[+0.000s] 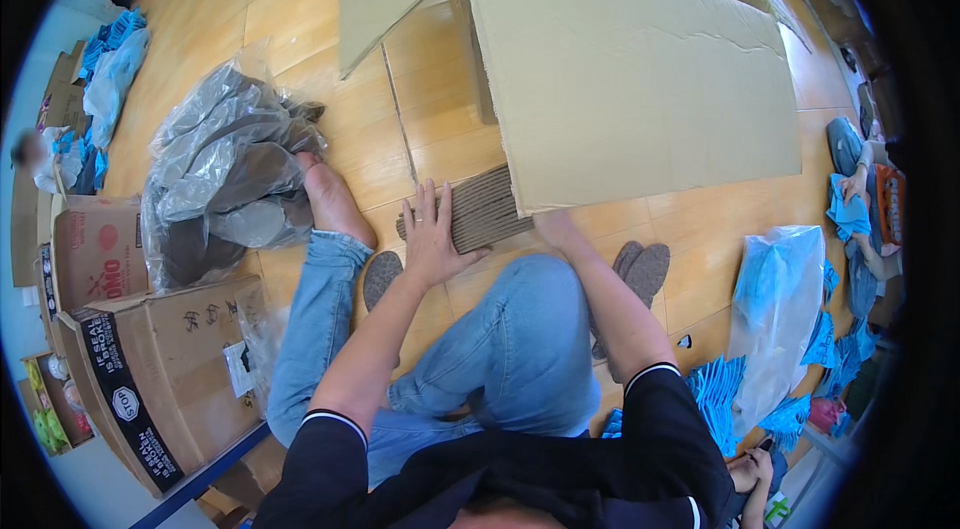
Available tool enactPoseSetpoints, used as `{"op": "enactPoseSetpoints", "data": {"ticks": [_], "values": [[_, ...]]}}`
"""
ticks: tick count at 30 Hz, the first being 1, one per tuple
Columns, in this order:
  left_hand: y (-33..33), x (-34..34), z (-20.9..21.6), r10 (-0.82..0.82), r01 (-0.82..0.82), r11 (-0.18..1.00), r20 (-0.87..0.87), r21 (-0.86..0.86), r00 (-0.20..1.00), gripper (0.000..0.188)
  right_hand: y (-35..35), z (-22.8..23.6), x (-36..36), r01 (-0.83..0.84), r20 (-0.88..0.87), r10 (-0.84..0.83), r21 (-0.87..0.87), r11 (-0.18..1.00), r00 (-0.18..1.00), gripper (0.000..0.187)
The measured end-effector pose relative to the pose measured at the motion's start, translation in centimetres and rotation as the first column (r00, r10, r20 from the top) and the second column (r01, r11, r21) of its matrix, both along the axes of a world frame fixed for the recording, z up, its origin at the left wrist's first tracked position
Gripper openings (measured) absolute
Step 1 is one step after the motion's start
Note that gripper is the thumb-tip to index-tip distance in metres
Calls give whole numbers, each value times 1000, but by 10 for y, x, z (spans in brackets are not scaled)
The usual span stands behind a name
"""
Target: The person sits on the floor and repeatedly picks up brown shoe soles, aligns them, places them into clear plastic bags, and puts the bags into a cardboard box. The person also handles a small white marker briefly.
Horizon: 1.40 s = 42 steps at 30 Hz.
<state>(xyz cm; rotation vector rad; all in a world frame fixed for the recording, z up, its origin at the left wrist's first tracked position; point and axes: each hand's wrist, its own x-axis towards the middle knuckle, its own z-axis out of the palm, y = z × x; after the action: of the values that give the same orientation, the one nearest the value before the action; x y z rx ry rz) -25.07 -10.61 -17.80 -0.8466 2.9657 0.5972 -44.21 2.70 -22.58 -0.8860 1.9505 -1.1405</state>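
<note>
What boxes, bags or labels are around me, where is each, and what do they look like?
Open carton: ahead, big plain brown flaps.
Printed box: lower left, brown, black band with lettering.
Second box: far left, brown with red print.
Grey bag: left, clear plastic over grey insoles.
Blue bag: right, clear plastic, blue contents.
White label: on the printed box's side.

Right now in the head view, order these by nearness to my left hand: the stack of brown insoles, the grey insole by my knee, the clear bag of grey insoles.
From the left hand:
1. Stack of brown insoles, touching, just right.
2. Grey insole, lower left on the floor.
3. Clear bag of grey insoles, far left.
</note>
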Motion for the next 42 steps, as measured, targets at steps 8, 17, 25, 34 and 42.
{"op": "enactPoseSetpoints", "data": {"ticks": [8, 17, 25, 34, 42], "values": [[-1, -7, -13, -10, 9, 1000, -120, -10, 993, 122, -7, -7, 9, -72, -80, 77, 65, 995, 994, 47], [-6, -7, 34, 89, -33, 964, -200, 264, 976, 120, -28, 49, 3, 24, 112, -14, -89, 996, 994, 57], [59, 109, 131, 912, 783, -276, -105, 557, 396, 76, 16, 158, 117, 237, 565, 84, -471, 850, 821, 68], [104, 173, 168, 983, 956, -31, -164, 292, 82, 69, 67, 189, 222, 80, 573, 176, -393, 916, 801, 67], [116, 203, 206, 909, 803, 105, -384, 587, 162, 66, 52, 282, 257, -173, 128, 305, -596, 784, 944, 125]]}}
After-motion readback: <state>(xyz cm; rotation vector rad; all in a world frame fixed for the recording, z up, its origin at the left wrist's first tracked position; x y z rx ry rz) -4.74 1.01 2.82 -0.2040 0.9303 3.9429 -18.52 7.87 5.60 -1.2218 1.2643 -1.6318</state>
